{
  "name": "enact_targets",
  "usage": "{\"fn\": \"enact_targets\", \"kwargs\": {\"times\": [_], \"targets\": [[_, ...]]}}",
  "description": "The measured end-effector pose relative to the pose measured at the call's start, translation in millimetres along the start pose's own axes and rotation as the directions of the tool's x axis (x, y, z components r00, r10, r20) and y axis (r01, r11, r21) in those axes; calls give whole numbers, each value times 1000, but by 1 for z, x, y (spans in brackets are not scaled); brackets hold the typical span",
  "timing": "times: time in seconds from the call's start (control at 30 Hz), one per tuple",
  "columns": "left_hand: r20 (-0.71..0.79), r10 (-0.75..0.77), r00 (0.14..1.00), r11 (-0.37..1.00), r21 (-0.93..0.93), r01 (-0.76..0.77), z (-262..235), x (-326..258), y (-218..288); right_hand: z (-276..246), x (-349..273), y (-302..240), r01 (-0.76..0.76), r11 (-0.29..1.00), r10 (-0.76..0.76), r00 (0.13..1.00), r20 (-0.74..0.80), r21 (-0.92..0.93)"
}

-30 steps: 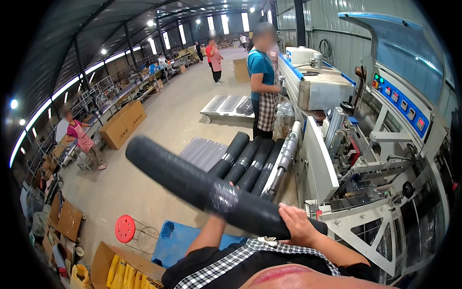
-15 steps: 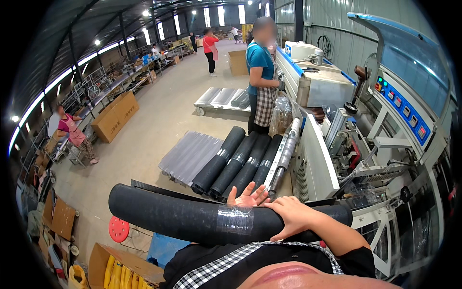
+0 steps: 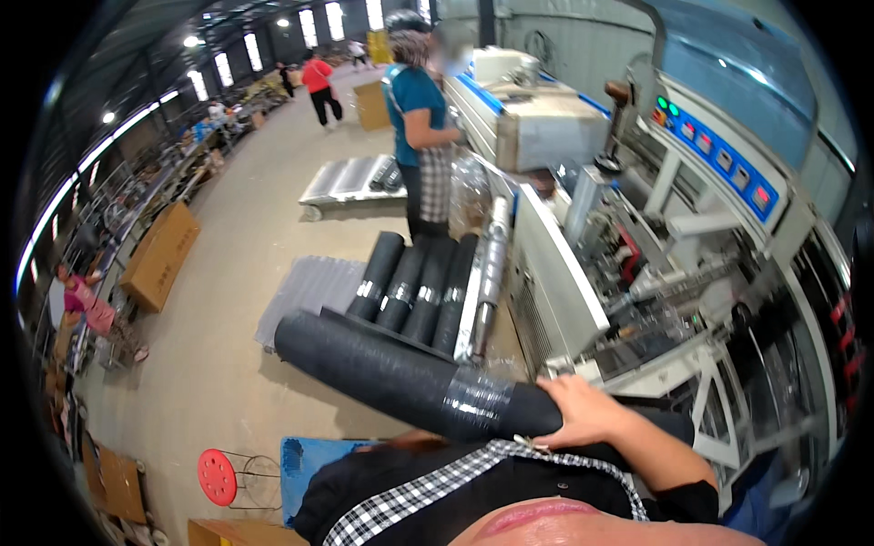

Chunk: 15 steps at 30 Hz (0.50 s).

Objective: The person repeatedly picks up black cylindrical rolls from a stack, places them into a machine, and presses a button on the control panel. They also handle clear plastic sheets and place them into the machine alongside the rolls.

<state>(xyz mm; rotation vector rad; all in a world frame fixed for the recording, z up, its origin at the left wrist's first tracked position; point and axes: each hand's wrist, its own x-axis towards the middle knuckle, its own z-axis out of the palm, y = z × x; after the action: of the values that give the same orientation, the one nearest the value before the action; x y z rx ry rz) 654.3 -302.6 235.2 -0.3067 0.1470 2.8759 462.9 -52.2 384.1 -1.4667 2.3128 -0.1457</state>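
Observation:
A thick black roll of sheet material (image 3: 373,373), bound with clear tape (image 3: 478,405), lies crosswise in front of my body, its left end tilted away from me. My right hand (image 3: 583,411) is closed over the right part of the roll, fingers on top and thumb on the near side. My left hand is hidden behind and under the roll; only a sliver of skin shows below it. Beyond lie several similar taped black rolls (image 3: 405,287) side by side, with metal shafts (image 3: 492,264) along their right.
A machine with a blue control panel (image 3: 719,155) stands close on the right. A person in a teal shirt (image 3: 419,127) stands ahead. Grey ribbed sheets (image 3: 305,296) lie left of the rolls. A red stool (image 3: 217,477) and blue surface (image 3: 309,464) are near my left.
My view has turned to the right. My left hand, seen open with spread fingers behind the roll before, is now hidden. The roll's left end has swung away from me.

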Motion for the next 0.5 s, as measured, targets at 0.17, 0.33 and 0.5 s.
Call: {"fn": "enact_targets", "kwargs": {"times": [0.17, 0.33, 0.5], "targets": [[112, -131, 985, 965, 243, 101, 31, 46, -12, -2, -63, 0, -104, 988, 69, 956, -284, -112], [203, -448, 870, 845, 414, 338, 66, 129, -91, 17, -158, 5, -180, 979, 205, 854, -477, 99], [220, -733, 643, 658, 466, 591, 87, 189, -235, 62, -292, 2, -431, 866, 497, 700, -513, 253]]}}
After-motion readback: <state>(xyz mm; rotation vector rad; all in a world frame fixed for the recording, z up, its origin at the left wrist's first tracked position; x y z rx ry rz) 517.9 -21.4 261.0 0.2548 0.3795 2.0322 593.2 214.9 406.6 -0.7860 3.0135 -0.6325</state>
